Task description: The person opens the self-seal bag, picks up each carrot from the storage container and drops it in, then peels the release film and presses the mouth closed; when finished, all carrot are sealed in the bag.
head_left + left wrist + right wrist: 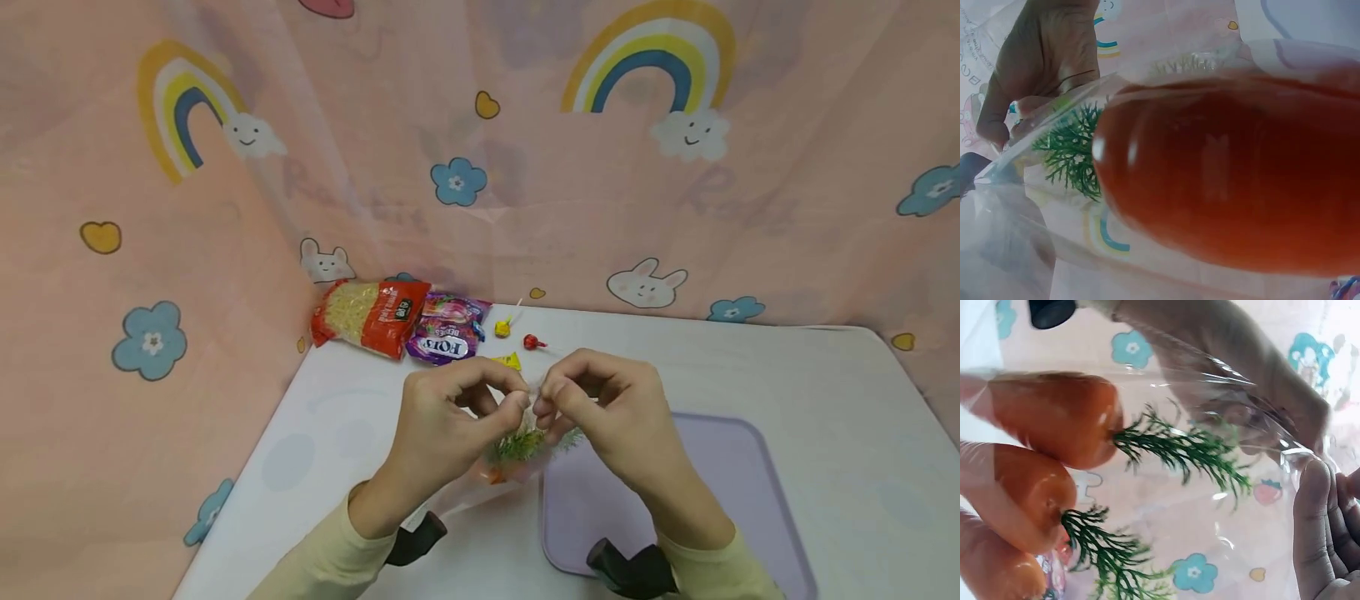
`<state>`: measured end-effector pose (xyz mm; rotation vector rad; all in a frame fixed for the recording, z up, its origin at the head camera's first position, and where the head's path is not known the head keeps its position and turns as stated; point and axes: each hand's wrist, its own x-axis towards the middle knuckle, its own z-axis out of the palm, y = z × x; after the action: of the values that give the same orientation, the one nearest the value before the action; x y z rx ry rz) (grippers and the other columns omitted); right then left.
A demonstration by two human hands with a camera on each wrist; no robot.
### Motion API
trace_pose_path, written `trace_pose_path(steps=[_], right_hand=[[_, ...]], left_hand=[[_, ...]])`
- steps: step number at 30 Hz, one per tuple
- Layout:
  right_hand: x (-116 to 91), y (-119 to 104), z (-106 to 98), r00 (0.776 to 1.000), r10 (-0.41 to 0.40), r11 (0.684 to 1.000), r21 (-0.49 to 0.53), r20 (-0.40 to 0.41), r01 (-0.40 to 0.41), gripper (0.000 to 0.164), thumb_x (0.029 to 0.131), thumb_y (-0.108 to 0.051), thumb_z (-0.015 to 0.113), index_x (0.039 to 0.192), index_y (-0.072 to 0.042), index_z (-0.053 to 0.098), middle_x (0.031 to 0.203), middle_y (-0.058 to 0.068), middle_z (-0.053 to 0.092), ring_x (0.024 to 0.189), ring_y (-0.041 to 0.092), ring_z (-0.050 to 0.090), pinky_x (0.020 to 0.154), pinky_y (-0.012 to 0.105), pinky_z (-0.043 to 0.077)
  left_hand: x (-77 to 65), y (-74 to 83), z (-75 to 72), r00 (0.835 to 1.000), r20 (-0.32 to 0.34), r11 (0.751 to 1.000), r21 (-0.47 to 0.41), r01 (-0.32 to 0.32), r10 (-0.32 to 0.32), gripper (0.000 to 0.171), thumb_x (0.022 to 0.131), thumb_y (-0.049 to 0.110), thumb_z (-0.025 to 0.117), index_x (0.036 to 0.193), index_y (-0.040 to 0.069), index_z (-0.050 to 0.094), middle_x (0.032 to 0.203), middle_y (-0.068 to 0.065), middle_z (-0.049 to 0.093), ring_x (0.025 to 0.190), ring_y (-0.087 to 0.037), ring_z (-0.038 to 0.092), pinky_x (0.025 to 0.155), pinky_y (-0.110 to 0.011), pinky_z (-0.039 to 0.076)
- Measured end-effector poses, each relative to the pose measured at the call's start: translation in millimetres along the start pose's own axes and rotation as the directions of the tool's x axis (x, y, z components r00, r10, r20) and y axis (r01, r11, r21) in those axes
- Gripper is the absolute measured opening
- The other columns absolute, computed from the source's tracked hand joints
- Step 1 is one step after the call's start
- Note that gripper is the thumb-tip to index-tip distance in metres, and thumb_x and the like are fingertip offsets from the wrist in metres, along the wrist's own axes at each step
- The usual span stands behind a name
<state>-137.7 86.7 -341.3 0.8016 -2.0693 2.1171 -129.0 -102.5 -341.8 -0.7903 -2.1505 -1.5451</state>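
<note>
A clear plastic bag hangs between my two hands above the table. My left hand pinches its top edge between thumb and fingers. Close beside it, my right hand pinches the same edge, the fingertips of both hands almost meeting. Inside the bag are three orange carrots with feathery green tops, their leafy ends toward the hands in the right wrist view. One carrot fills much of the left wrist view, its green top pointing at the pinched edge.
A lilac tray lies on the white table, partly under my right arm. Farther back are a red-ended bag of pale food, a purple candy bag, a yellow lollipop, a red lollipop and a yellow packet.
</note>
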Motion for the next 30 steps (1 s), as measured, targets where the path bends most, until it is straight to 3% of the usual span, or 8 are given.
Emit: trace_pose_path(steps=[3, 9, 16, 21, 25, 30], right_hand=[[0.8, -0.6, -2.6, 1.0, 0.02, 0.999, 0.038, 0.006, -0.02, 0.013, 0.092, 0.002, 0.055, 0.082, -0.001, 0.062, 0.073, 0.014, 0.062, 0.061, 0.026, 0.063, 0.048, 0.041, 0.054], [-1.2, -1.6, 1.4, 0.997, -0.069, 0.998, 0.011, 0.041, 0.068, 0.011, 0.09, 0.007, 0.054, 0.091, -0.003, 0.057, 0.081, 0.012, 0.061, 0.07, 0.026, 0.064, 0.048, 0.04, 0.055], [-5.4, -7.9, 8.1, 0.993, -0.117, 0.98, -0.163, -0.008, 0.114, 0.018, 0.083, 0.001, 0.068, 0.094, -0.012, 0.061, 0.085, 0.002, 0.064, 0.073, 0.019, 0.065, 0.051, 0.033, 0.056], [-6.1, -12.8, 12.5, 0.961, -0.275, 0.906, -0.344, -0.039, 0.245, 0.021, 0.077, 0.004, 0.07, 0.091, -0.011, 0.065, 0.086, -0.004, 0.066, 0.073, 0.01, 0.066, 0.052, 0.023, 0.055], [-4.9, -15.8, 15.3, 0.913, -0.406, 0.829, -0.439, -0.049, 0.345, 0.019, 0.075, 0.003, 0.07, 0.091, -0.003, 0.062, 0.083, -0.002, 0.065, 0.07, 0.008, 0.065, 0.052, 0.019, 0.053], [-3.9, -15.3, 17.2, 0.837, -0.546, 0.715, -0.535, -0.027, 0.45, 0.009, 0.081, -0.007, 0.064, 0.086, -0.001, 0.062, 0.077, 0.001, 0.062, 0.065, 0.01, 0.063, 0.053, 0.02, 0.054]], left_hand=[[-1.1, -1.0, -0.6, 0.999, 0.003, 0.998, -0.048, 0.047, -0.047, 0.005, 0.082, 0.007, 0.07, 0.084, 0.012, 0.069, 0.071, 0.002, 0.066, 0.05, -0.007, 0.056, 0.041, -0.022, 0.046], [-1.2, -1.5, -1.3, 0.996, -0.008, 0.99, -0.112, 0.085, -0.087, 0.004, 0.082, 0.009, 0.073, 0.085, 0.009, 0.071, 0.071, 0.001, 0.067, 0.05, -0.01, 0.055, 0.04, -0.025, 0.045], [-1.4, 0.6, -1.8, 0.997, -0.006, 0.986, -0.147, 0.076, -0.078, 0.006, 0.083, 0.011, 0.072, 0.089, 0.009, 0.072, 0.078, 0.0, 0.069, 0.054, -0.012, 0.057, 0.044, -0.025, 0.048], [-1.9, 2.7, -1.3, 0.997, -0.005, 0.988, -0.138, 0.075, -0.077, 0.006, 0.084, 0.014, 0.072, 0.089, 0.01, 0.073, 0.08, 0.002, 0.069, 0.055, -0.012, 0.059, 0.046, -0.026, 0.05], [-2.8, 4.1, -1.0, 0.997, -0.01, 0.99, -0.118, 0.079, -0.081, 0.007, 0.084, 0.017, 0.072, 0.089, 0.012, 0.073, 0.079, 0.004, 0.069, 0.054, -0.01, 0.06, 0.045, -0.026, 0.051], [-3.1, 4.0, -0.7, 0.997, -0.018, 0.993, -0.096, 0.068, -0.07, 0.007, 0.084, 0.017, 0.071, 0.089, 0.012, 0.073, 0.077, 0.005, 0.068, 0.054, -0.008, 0.06, 0.044, -0.025, 0.049]])
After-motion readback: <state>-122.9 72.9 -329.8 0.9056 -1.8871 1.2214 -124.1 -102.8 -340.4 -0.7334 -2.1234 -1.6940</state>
